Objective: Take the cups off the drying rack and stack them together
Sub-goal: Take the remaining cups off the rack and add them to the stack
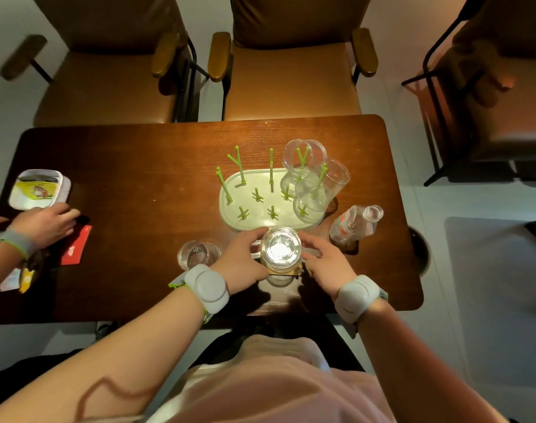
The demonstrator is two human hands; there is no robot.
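Observation:
A pale green drying rack (pixel 260 219) with upright green pegs stands mid-table. Two clear plastic cups hang upside down on its right-hand pegs, one at the back (pixel 303 155) and one nearer (pixel 321 186). In front of the rack a clear cup or stack of cups (pixel 280 249) stands upright on a small wooden coaster. My left hand (pixel 244 257) curls around its left side and my right hand (pixel 327 264) is at its right side with fingers bent toward it. Another clear cup (pixel 198 254) stands alone to the left.
A clear plastic bottle (pixel 356 224) lies tilted right of the rack. Another person's hand (pixel 45 224) rests at the table's left edge near a white box (pixel 39 189) and a red card (pixel 76 245). Chairs stand beyond the far edge.

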